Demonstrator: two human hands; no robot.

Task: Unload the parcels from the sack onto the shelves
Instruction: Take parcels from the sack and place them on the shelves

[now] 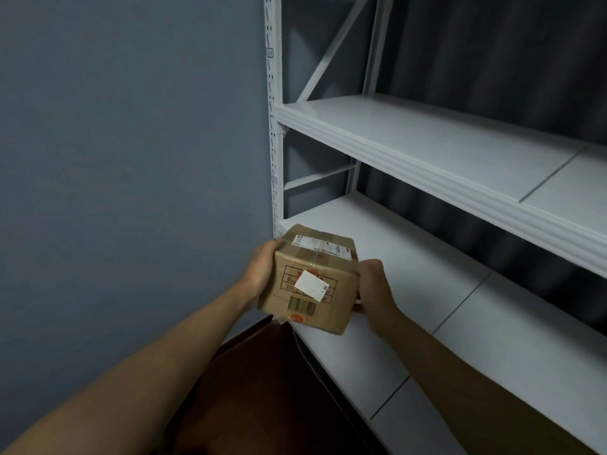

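Both hands — left hand (pixel 259 270), right hand (pixel 374 284) — grip taped cardboard parcel (pixel 312 280).

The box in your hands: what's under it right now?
The box hangs tilted over the lower shelf's front edge and the dark sack. The shelf patch directly beneath is hidden.

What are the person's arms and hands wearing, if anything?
Nothing that shows. Both forearms are bare right up to the bottom edge of the picture, with no sleeve in view. The left hand and right hand have no gloves, and no watch, band or ring can be seen on either wrist or on the visible fingers.
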